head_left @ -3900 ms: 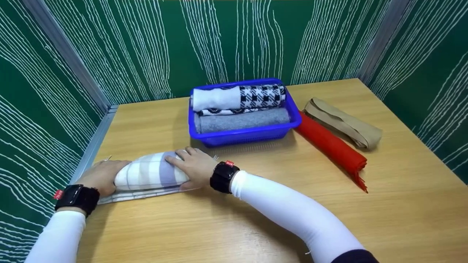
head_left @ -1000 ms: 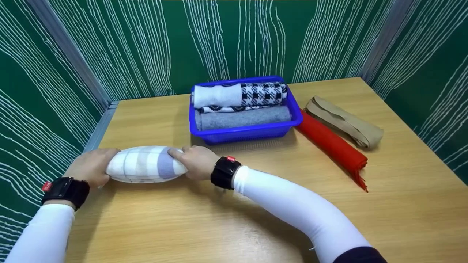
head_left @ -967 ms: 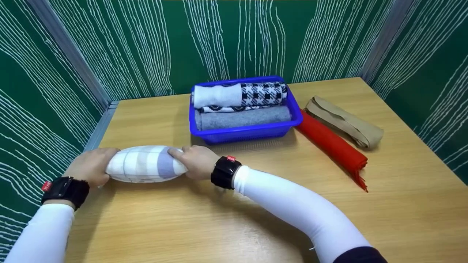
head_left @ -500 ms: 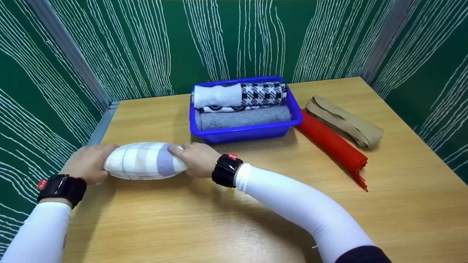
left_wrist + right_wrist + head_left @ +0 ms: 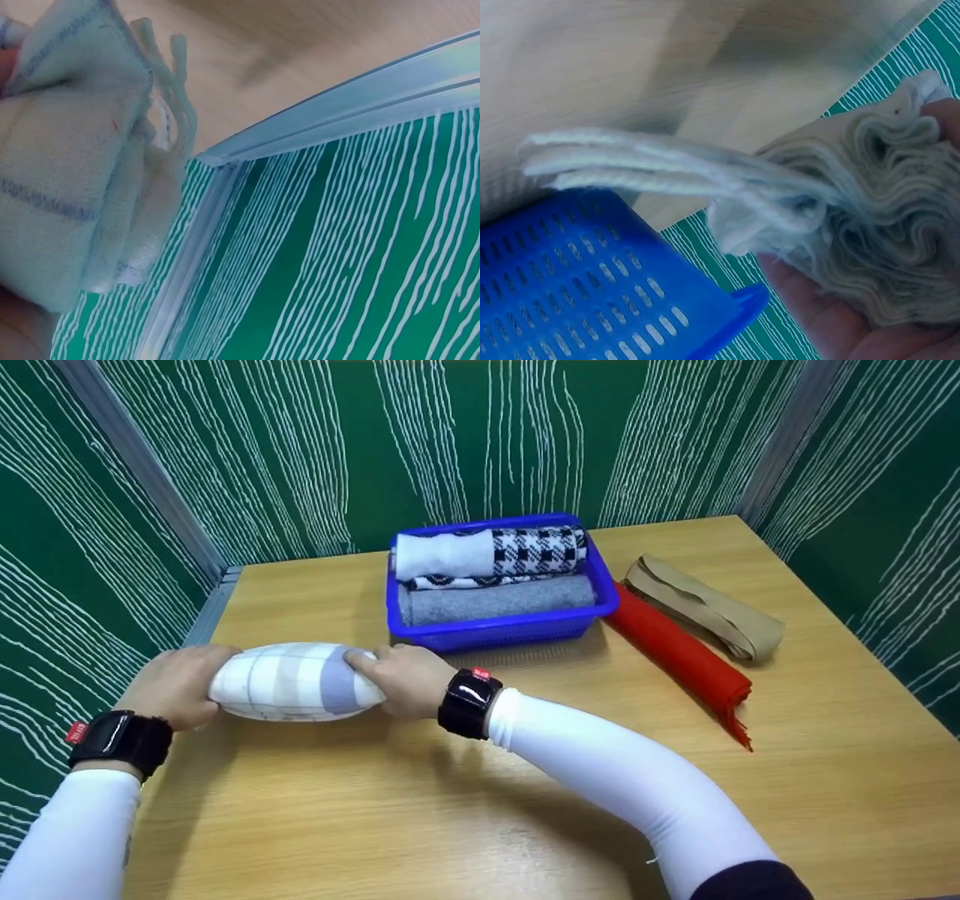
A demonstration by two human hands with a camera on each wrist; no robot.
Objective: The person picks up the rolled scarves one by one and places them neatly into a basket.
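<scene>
Left of frame centre, we find left grip (image 5: 174, 685) and right grip (image 5: 414, 681) pinching the plaid roll (image 5: 289, 682) at both ends.
We advise even pressure, so its layers (image 5: 889, 202) cannot unwind.

Head view bright; we note pale glare on the near tabletop (image 5: 514, 847), soft shadow beneath the right sleeve (image 5: 622, 774). Wrist views duller, hazy, tabletop blurred.

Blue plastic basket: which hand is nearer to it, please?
Right. The right hand is by the near left corner of the blue plastic basket; the left hand is farther left, gripping the rolled plaid scarf.
</scene>
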